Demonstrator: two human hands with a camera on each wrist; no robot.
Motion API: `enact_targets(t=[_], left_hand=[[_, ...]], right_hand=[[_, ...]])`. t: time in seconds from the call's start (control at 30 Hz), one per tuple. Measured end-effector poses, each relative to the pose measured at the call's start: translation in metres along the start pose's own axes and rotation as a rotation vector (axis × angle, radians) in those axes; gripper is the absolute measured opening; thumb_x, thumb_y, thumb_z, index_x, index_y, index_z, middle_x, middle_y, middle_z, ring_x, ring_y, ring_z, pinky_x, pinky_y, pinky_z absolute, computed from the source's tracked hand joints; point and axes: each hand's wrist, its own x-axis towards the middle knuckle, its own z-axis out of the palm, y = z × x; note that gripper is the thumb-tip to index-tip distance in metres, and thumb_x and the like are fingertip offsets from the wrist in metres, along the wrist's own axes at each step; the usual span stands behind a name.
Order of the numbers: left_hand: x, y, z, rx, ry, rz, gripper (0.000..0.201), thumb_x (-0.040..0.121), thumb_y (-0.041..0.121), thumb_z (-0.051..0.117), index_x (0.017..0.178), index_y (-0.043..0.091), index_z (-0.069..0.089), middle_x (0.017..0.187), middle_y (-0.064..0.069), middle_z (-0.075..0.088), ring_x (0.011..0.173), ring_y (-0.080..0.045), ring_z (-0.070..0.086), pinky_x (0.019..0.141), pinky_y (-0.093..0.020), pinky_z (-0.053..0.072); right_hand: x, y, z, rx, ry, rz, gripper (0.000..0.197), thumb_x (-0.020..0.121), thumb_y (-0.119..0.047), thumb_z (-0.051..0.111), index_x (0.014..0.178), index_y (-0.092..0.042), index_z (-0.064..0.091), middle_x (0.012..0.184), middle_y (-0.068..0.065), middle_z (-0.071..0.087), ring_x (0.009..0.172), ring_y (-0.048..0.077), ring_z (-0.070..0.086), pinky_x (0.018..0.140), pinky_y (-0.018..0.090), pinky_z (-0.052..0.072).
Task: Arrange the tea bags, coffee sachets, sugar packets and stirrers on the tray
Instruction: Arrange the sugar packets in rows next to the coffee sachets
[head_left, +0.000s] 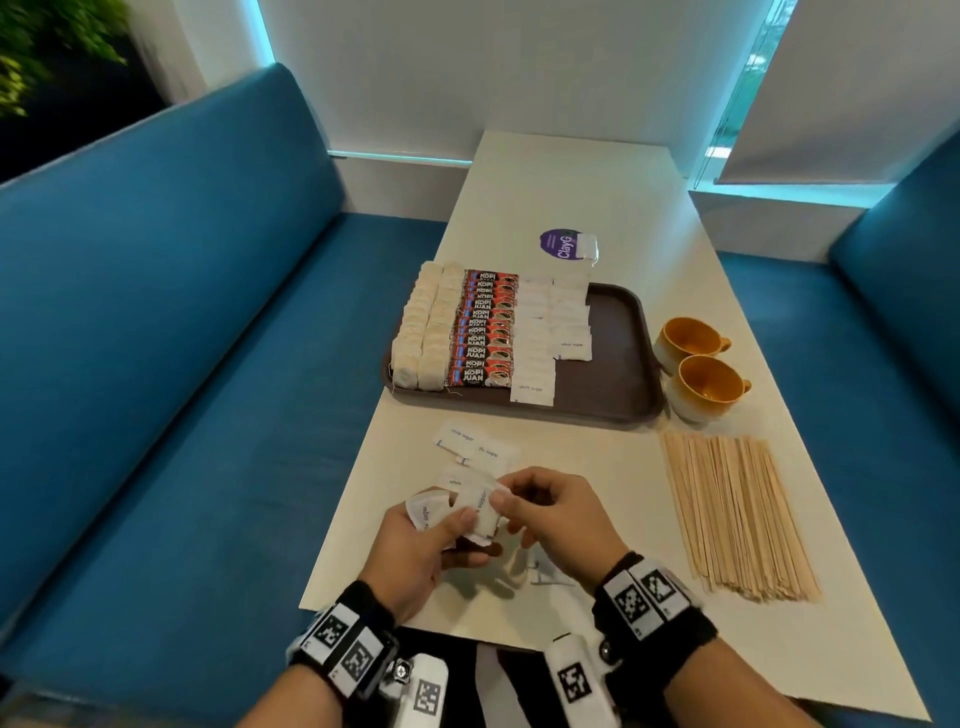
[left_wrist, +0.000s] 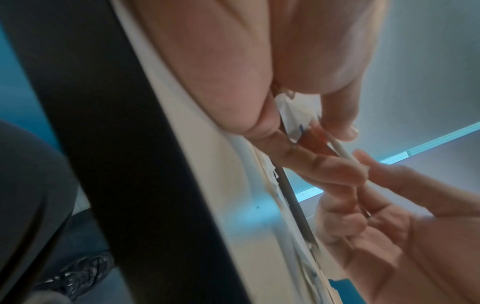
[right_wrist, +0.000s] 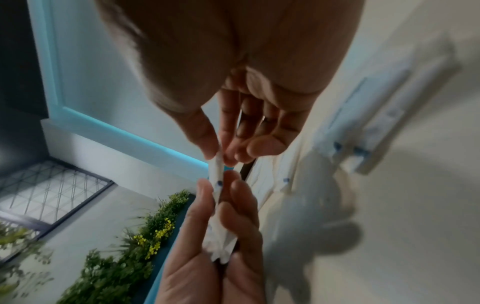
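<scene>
A brown tray holds two columns of tea bags, a column of Kopi Juan coffee sachets and two columns of white sugar packets. Near the table's front edge my left hand grips several sugar packets. My right hand pinches the top edge of one of them. The wrist views show the same pinch: right hand on a packet, left hand round the bunch. Two loose sugar packets lie just beyond my hands. Wooden stirrers lie in a pile at the right.
Two orange cups stand right of the tray, close to the stirrers. A purple round sticker and one tea bag lie beyond the tray. The tray's right part is bare. Blue benches flank the white table.
</scene>
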Motion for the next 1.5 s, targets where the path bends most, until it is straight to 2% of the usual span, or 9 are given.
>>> enact_targets(t=[0.13,0.3,0.5,0.63,0.83,1.03,1.13,1.33,1.5], left_hand=[[0.002,-0.002,-0.003,-0.056,-0.014,0.017,0.030,0.083,0.013,0.081,0.104,-0.004,0.067,0.095,-0.028,0.070,0.076,-0.035,0.070,0.057,-0.033,0.058],[0.008,-0.009,-0.012,-0.124,-0.023,0.027,0.069,0.052,0.019,0.100,0.104,-0.002,0.062,0.099,-0.027,0.067,0.079,-0.032,0.068,0.061,-0.032,0.059],[0.012,-0.012,-0.010,-0.101,0.047,0.009,0.053,0.078,0.006,0.083,0.116,-0.021,0.057,0.095,-0.023,0.068,0.073,-0.026,0.064,0.058,-0.027,0.056],[0.008,-0.008,-0.007,-0.078,-0.011,-0.003,0.042,0.082,0.002,0.077,0.116,-0.014,0.061,0.093,-0.020,0.070,0.068,-0.023,0.065,0.056,-0.029,0.056],[0.007,-0.005,-0.010,-0.044,-0.081,-0.014,0.021,0.086,0.022,0.071,0.095,0.007,0.059,0.099,-0.018,0.067,0.087,-0.030,0.068,0.055,-0.033,0.055],[0.007,-0.005,-0.007,-0.034,-0.058,0.008,0.032,0.096,0.023,0.068,0.111,-0.004,0.058,0.104,-0.020,0.070,0.085,-0.027,0.071,0.051,-0.030,0.054],[0.008,-0.005,-0.007,-0.045,-0.063,0.011,0.029,0.099,0.022,0.057,0.114,-0.002,0.061,0.107,-0.022,0.072,0.089,-0.027,0.071,0.055,-0.029,0.054],[0.010,-0.008,-0.011,-0.075,-0.099,0.025,0.041,0.074,-0.001,0.078,0.112,-0.002,0.061,0.100,-0.024,0.067,0.075,-0.026,0.066,0.059,-0.031,0.058],[0.010,-0.008,-0.010,-0.067,-0.062,0.006,0.032,0.077,-0.009,0.079,0.102,0.002,0.062,0.082,-0.020,0.063,0.066,-0.026,0.062,0.055,-0.029,0.056]], right_hand=[[-0.011,0.012,0.011,0.162,0.101,0.048,0.009,0.088,-0.008,0.078,0.093,-0.002,0.074,0.072,0.014,0.070,0.063,0.020,0.062,0.060,0.031,0.054],[-0.016,0.018,0.009,0.231,0.113,0.121,0.016,0.089,-0.003,0.074,0.092,0.010,0.065,0.076,0.024,0.068,0.060,0.025,0.062,0.058,0.035,0.055],[-0.020,0.015,0.005,0.254,0.121,0.070,0.009,0.090,0.000,0.072,0.087,0.005,0.065,0.073,0.017,0.065,0.064,0.027,0.065,0.063,0.036,0.058],[-0.020,0.017,0.003,0.253,0.096,-0.023,0.021,0.087,0.014,0.068,0.083,0.000,0.053,0.075,0.012,0.061,0.066,0.027,0.064,0.070,0.042,0.062],[-0.021,0.017,0.002,0.093,0.028,-0.060,0.024,0.082,0.013,0.073,0.088,-0.010,0.077,0.076,0.009,0.065,0.072,0.020,0.065,0.075,0.037,0.061],[-0.025,0.010,-0.001,0.025,0.021,0.009,0.030,0.079,0.010,0.078,0.100,-0.011,0.079,0.068,0.003,0.072,0.061,0.016,0.066,0.066,0.025,0.057],[-0.025,0.009,-0.002,0.017,0.030,0.016,0.035,0.079,0.009,0.078,0.105,-0.015,0.079,0.067,0.009,0.072,0.061,0.017,0.067,0.066,0.030,0.057],[-0.020,0.010,-0.005,0.042,0.128,-0.045,0.040,0.078,0.009,0.079,0.106,-0.020,0.079,0.074,0.009,0.074,0.067,0.017,0.069,0.072,0.028,0.059],[-0.018,0.010,-0.005,0.121,0.080,-0.050,0.035,0.076,0.010,0.080,0.103,-0.013,0.079,0.089,0.016,0.077,0.071,0.026,0.071,0.078,0.038,0.062]])
